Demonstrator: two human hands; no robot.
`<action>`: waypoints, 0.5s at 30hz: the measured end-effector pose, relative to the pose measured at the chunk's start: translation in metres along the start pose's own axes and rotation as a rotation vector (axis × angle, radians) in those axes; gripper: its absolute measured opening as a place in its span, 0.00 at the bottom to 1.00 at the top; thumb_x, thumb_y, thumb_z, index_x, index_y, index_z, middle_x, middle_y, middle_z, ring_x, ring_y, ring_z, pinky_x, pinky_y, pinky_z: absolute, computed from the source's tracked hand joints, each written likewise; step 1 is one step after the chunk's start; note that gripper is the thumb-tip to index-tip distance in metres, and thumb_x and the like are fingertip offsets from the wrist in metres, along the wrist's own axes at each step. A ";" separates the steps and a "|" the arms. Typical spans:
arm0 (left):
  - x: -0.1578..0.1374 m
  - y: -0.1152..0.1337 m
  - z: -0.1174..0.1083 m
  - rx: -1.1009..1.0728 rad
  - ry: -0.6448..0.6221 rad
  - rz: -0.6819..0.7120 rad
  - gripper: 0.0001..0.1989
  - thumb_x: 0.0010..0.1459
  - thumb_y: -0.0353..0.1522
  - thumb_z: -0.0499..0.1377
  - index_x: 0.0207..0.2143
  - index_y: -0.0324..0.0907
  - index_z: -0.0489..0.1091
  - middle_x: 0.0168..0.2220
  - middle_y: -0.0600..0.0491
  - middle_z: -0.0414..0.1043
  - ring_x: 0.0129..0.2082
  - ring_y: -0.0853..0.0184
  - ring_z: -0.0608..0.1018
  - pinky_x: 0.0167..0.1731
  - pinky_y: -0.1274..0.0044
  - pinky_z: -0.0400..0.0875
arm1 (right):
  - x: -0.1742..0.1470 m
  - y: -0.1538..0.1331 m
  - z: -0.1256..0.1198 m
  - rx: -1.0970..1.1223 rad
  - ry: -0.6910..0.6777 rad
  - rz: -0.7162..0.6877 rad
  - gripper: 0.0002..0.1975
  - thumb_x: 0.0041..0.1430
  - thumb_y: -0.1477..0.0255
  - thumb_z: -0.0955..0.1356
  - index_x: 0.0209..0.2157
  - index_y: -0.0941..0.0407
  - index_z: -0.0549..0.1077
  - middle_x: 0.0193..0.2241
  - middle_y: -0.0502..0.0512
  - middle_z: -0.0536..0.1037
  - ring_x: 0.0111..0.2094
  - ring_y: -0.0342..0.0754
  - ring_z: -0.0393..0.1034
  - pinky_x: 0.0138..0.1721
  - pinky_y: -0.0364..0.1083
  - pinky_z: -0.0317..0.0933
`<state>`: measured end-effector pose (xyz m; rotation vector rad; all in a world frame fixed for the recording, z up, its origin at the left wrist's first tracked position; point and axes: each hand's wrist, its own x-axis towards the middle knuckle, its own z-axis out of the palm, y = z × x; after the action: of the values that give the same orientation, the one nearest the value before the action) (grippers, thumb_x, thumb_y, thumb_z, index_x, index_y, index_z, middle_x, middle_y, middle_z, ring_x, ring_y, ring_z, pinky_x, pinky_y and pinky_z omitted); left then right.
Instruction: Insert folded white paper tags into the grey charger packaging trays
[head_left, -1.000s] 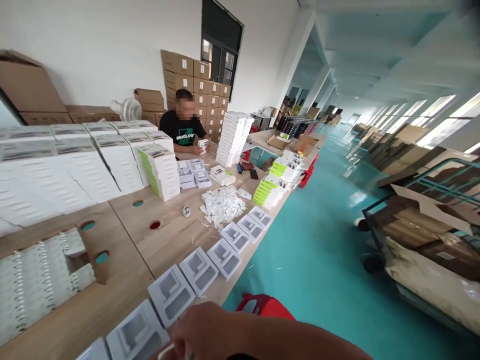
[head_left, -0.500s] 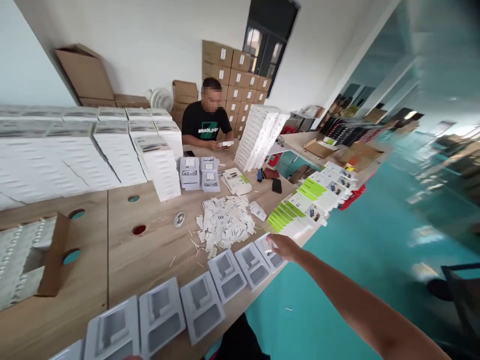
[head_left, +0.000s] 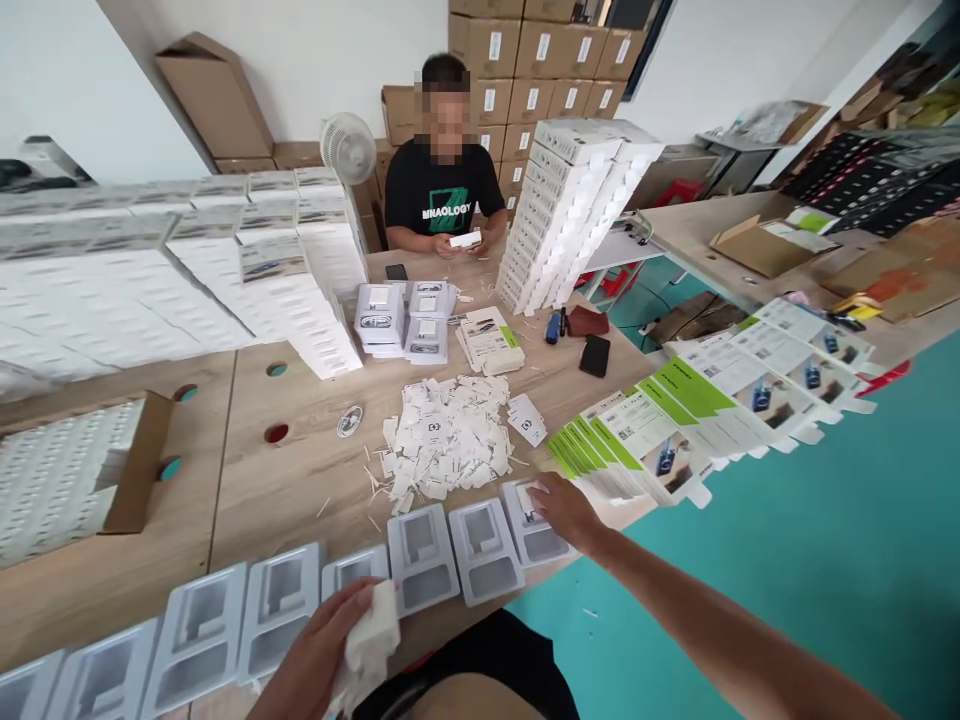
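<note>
Plain white blocks (head_left: 379, 622), pale-grey trays (head_left: 489, 582), white-and-lime cartons (head_left: 624, 436), teal floor (head_left: 795, 570)

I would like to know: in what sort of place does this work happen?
Probably a packing workshop, perhaps inside a factory: plastic insert trays stand in a row on the wooden table, a tall stack of white boxes rises beyond them, and labelled cardboard cartons are piled behind.
</note>
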<state>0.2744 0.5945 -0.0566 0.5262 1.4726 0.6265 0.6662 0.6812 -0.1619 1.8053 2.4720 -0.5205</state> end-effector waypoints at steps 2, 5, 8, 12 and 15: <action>0.009 0.012 0.017 0.066 -0.087 0.022 0.25 0.49 0.51 0.63 0.44 0.44 0.74 0.35 0.54 0.76 0.38 0.62 0.75 0.35 0.78 0.70 | -0.002 -0.023 -0.011 0.049 0.033 0.002 0.13 0.56 0.78 0.66 0.43 0.54 0.75 0.57 0.62 0.67 0.59 0.61 0.59 0.57 0.59 0.56; 0.020 0.023 0.032 0.269 -0.219 0.143 0.24 0.53 0.50 0.59 0.43 0.41 0.74 0.28 0.55 0.73 0.29 0.66 0.72 0.29 0.78 0.65 | -0.011 -0.088 -0.035 0.411 -0.015 -0.090 0.08 0.57 0.69 0.68 0.40 0.51 0.74 0.56 0.57 0.69 0.58 0.56 0.61 0.54 0.53 0.61; 0.027 0.027 0.035 0.430 -0.309 0.259 0.21 0.55 0.48 0.58 0.39 0.39 0.73 0.26 0.55 0.70 0.26 0.69 0.68 0.25 0.78 0.59 | -0.022 -0.159 -0.054 0.722 -0.148 -0.199 0.09 0.51 0.68 0.71 0.37 0.50 0.72 0.57 0.53 0.67 0.58 0.54 0.62 0.52 0.49 0.62; 0.033 0.020 0.028 0.462 -0.393 0.245 0.21 0.55 0.48 0.57 0.36 0.39 0.72 0.26 0.56 0.68 0.24 0.70 0.66 0.23 0.79 0.56 | -0.025 -0.198 -0.058 0.744 -0.111 -0.207 0.07 0.46 0.75 0.71 0.29 0.52 0.71 0.48 0.52 0.74 0.52 0.52 0.66 0.53 0.49 0.60; 0.044 0.011 0.018 0.354 -0.465 0.138 0.22 0.57 0.48 0.55 0.41 0.40 0.70 0.29 0.53 0.72 0.25 0.69 0.69 0.24 0.78 0.59 | -0.021 -0.176 -0.046 0.686 -0.088 -0.165 0.11 0.46 0.75 0.71 0.34 0.51 0.72 0.43 0.50 0.76 0.46 0.50 0.69 0.47 0.46 0.63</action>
<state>0.2915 0.6327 -0.0808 0.9852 1.1100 0.3164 0.5171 0.6278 -0.0703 1.6797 2.5770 -1.5787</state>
